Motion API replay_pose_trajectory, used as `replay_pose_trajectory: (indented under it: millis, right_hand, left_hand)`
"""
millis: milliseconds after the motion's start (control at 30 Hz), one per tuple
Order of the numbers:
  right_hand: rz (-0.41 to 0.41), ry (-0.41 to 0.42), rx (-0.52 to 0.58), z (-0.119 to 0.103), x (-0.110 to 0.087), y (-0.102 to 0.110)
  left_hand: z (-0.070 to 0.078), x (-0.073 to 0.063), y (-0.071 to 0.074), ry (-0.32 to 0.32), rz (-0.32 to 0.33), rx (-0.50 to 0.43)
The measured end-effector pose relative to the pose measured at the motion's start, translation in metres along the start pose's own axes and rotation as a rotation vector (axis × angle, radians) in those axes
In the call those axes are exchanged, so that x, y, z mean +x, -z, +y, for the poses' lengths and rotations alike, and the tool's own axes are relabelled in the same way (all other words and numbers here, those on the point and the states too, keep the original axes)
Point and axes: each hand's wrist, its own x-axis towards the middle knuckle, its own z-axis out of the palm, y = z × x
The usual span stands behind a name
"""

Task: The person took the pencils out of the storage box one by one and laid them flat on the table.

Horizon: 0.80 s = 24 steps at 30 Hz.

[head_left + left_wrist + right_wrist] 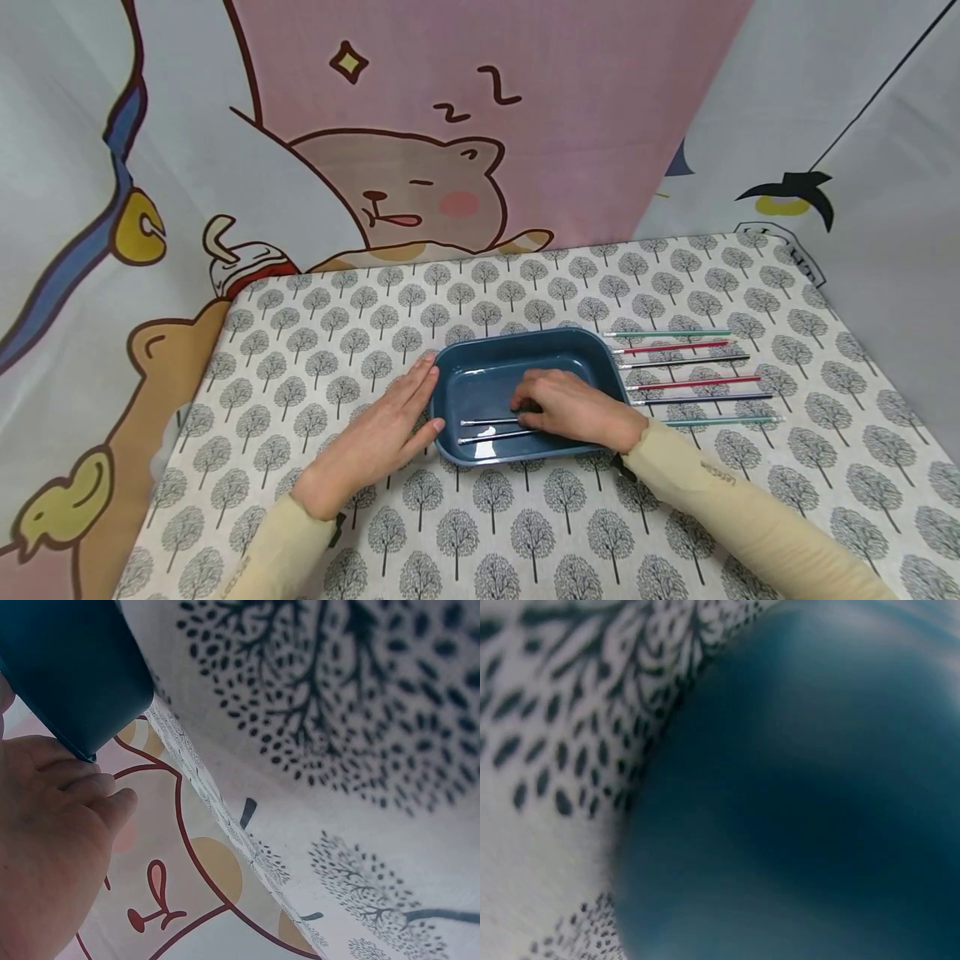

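Observation:
A dark blue rectangular tray (510,343) lies on the table, with two thin dark pencils (491,422) side by side along its near side. My right hand (566,404) reaches in over the tray's right rim, fingers curled down around the pencils' right part, which it hides; it pinches a pencil there. Against the tray's left rim, my left hand (386,425) rests with straight fingers. The left wrist view shows that hand (52,840) with fingertips at the edge of the tray (82,667). Only the blurred tray wall (795,795) fills the right wrist view.
Right of the tray several pencils lie roughly parallel in a row, among them a red pencil (697,382), a black pencil (697,362) and a green pencil (675,334). A tree-print cloth (420,533) covers the table. Cartoon-printed curtains (600,100) stand behind and at the sides.

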Motion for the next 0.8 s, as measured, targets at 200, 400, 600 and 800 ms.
replay_pose_trajectory:
  millis: [200,400,600,800]
  right_hand:
    - [0.005,0.004,-0.007,0.0004,-0.0012,-0.0010]
    - [-0.001,0.027,-0.009,0.0022,-0.0004,-0.0012]
    - [-0.007,0.043,0.011,0.0033,0.0009,-0.0014]
    - [0.002,0.045,0.043,0.0033,0.0012,-0.0025]
  left_hand:
    - [0.0004,-0.0005,-0.0002,0.005,-0.002,-0.002]
    - [0.0005,-0.0002,-0.0005,0.003,-0.002,-0.001]
    - [0.0003,0.0005,-0.0003,0.005,-0.007,-0.006]
    - [0.0008,-0.0003,0.0002,0.015,-0.017,-0.006]
